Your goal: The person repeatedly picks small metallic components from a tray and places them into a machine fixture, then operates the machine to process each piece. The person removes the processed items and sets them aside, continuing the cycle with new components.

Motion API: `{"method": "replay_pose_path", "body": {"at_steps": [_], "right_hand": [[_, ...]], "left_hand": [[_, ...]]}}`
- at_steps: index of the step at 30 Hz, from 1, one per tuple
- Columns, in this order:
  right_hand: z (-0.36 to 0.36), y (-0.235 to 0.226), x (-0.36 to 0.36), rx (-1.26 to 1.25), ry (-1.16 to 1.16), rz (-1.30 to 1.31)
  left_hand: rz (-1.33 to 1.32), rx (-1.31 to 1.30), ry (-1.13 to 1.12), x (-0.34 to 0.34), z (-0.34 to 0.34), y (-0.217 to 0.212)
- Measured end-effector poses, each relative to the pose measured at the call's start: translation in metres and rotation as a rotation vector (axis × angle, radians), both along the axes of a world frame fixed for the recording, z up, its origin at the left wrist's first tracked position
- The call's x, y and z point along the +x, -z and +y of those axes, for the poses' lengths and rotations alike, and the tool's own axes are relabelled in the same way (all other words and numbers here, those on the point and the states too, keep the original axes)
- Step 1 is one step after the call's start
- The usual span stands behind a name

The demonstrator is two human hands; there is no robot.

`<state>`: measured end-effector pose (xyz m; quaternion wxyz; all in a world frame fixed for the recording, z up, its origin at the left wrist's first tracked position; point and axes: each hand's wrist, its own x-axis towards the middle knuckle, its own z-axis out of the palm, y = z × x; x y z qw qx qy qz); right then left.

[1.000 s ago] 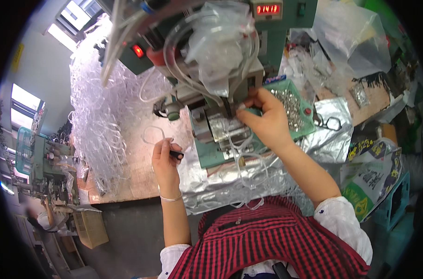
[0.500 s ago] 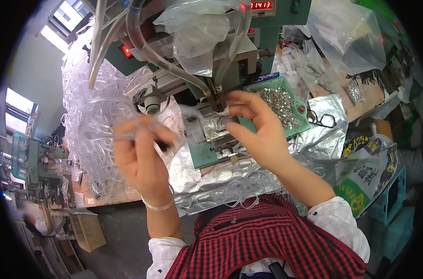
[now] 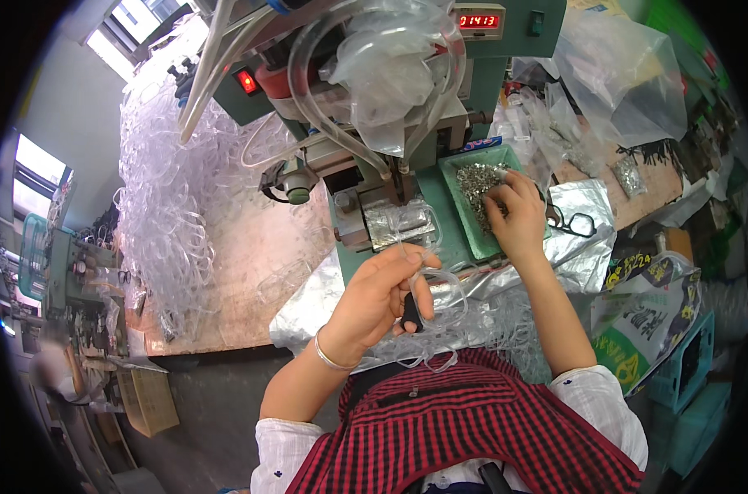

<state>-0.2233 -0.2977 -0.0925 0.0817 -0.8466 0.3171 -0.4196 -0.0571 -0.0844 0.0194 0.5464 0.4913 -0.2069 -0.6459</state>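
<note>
My left hand [image 3: 382,292] is closed on a clear plastic eyeglass frame [image 3: 463,306] in front of the machine. A small black piece [image 3: 411,313] shows under its fingers; I cannot make out what it is. My right hand [image 3: 518,216] reaches into a green tray [image 3: 483,249]. Its fingers are curled down into small shiny metal parts [image 3: 475,183], and whatever they pinch is hidden. Between and beyond the hands stands a green bench machine [image 3: 427,185] with a foil-covered block [image 3: 382,226] under its head.
A big heap of clear plastic frames [image 3: 164,198] covers the table's left side. Black eyeglasses [image 3: 580,222] lie on foil right of the tray. Clear hoses [image 3: 308,107] and a plastic bag [image 3: 382,74] hang from the machine. More clear frames [image 3: 506,337] lie by my apron.
My left hand has swung right with the clear frame, from beside the heap to the machine's front. My right hand has left the machine's block and gone into the tray.
</note>
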Motion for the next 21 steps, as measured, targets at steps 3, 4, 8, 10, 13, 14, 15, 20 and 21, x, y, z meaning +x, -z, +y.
{"method": "replay_pose_path", "body": {"at_steps": [3, 4, 8, 10, 13, 14, 15, 20, 21], "right_hand": [[-0.003, -0.007, 0.027, -0.061, -0.05, 0.065], [-0.007, -0.005, 0.038, -0.076, -0.036, 0.105], [-0.009, -0.002, 0.032, -0.125, 0.026, 0.188], [-0.005, -0.003, 0.015, -0.056, 0.044, 0.141], [0.007, -0.018, -0.003, 0.167, 0.141, -0.023], [0.007, -0.02, -0.005, 0.269, 0.11, -0.116], [0.005, -0.023, -0.002, 0.232, 0.093, -0.106], [0.011, -0.026, 0.02, 0.312, -0.036, -0.225], [0.012, -0.024, 0.019, 0.4, -0.008, -0.238]], "left_hand": [[0.031, -0.024, 0.029, 0.001, 0.002, 0.005], [0.058, -0.035, 0.051, 0.004, 0.004, 0.005], [-0.319, -0.154, -0.042, 0.011, 0.047, 0.013], [-0.569, -0.227, -0.418, 0.028, 0.083, 0.024], [-0.949, -0.231, -0.812, 0.071, 0.108, 0.007], [-1.046, -0.22, -0.876, 0.092, 0.112, 0.011], [-1.311, -0.175, -0.791, 0.108, 0.113, 0.015], [-2.08, 0.11, -0.123, 0.17, 0.111, 0.086], [-2.056, 0.214, -0.103, 0.176, 0.111, 0.106]]}}
